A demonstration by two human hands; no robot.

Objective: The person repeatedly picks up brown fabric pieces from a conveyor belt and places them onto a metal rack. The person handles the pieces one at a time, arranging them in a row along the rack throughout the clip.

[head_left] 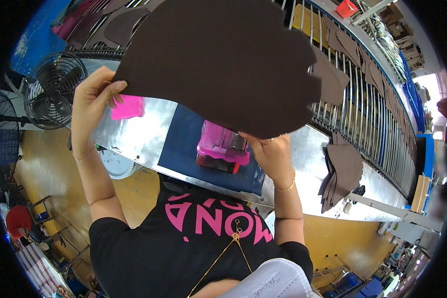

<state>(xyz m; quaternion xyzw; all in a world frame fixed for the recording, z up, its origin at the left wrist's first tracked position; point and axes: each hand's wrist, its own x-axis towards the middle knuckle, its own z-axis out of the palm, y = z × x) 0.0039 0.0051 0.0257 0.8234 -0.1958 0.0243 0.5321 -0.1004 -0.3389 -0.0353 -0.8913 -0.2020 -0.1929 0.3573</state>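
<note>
A large dark brown cut sheet (218,64) with a notched right edge is held up in front of me over the metal worktable (126,139). My left hand (97,92) pinches its left edge between thumb and fingers. At the sheet's lower right edge, my right hand (273,151) grips it, its fingers partly hidden behind. Below the sheet, close to my right hand, a pink plastic box (216,139) with something metallic on it rests on a dark blue mat (181,144). Bright pink soft-looking material (127,107) lies near my left fingers.
To the right lies a stack of brown cut pieces (345,166). Behind it, a long rack of metal bars (377,114) carries more brown pieces. A black fan (55,92) stands at the left. A white round container (116,164) is below the table's left edge.
</note>
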